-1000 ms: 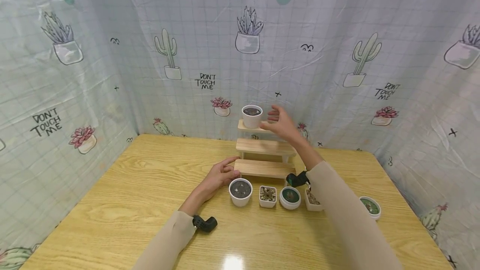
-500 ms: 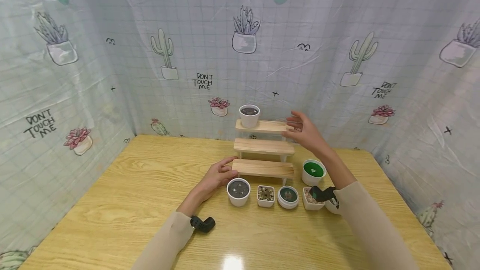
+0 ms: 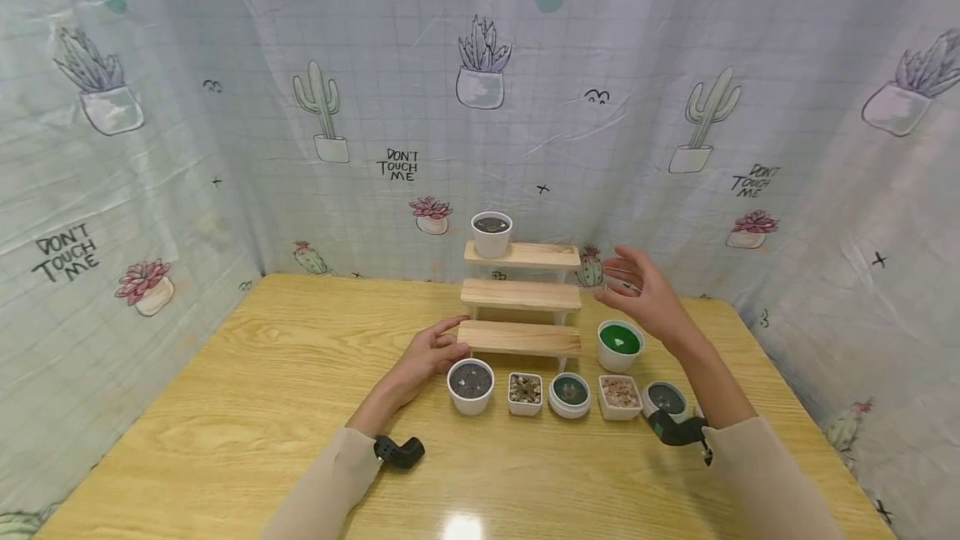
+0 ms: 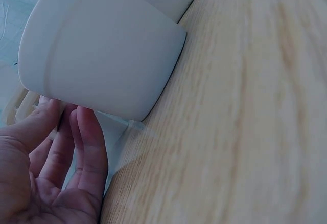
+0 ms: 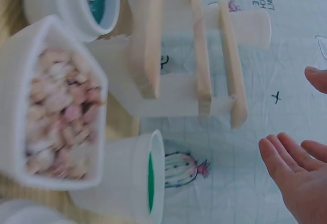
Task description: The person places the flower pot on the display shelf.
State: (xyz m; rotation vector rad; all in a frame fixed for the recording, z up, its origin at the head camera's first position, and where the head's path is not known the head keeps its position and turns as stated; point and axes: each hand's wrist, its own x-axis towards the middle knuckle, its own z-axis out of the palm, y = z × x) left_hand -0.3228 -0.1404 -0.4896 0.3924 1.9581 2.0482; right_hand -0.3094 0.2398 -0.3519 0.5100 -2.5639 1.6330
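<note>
A three-tier wooden step stand (image 3: 520, 338) stands on the table, its left end at the bottom step held between the thumb and fingers of my left hand (image 3: 422, 361). On the top step, toward its left end, sits a white plant pot (image 3: 492, 242) with a dark fill. My right hand (image 3: 647, 297) hovers right of the stand, fingers loosely bent and nothing in them. Below it is a white pot with a green top (image 3: 619, 348). In the left wrist view, a white pot (image 4: 102, 50) partly hides the left fingertips.
A row of small pots lines the stand's front: a grey-filled round pot (image 3: 471, 390), a square pebble pot (image 3: 524, 394), a low round pot (image 3: 569, 397), a square pot of pinkish gravel (image 3: 619, 398) and another round pot (image 3: 666, 398). A printed curtain (image 3: 360, 215) hangs behind the table.
My right hand has moved away from the top-step pot, rightward and down, uncovering the green-topped pot. The left hand stays at the stand, and the view has shifted slightly.
</note>
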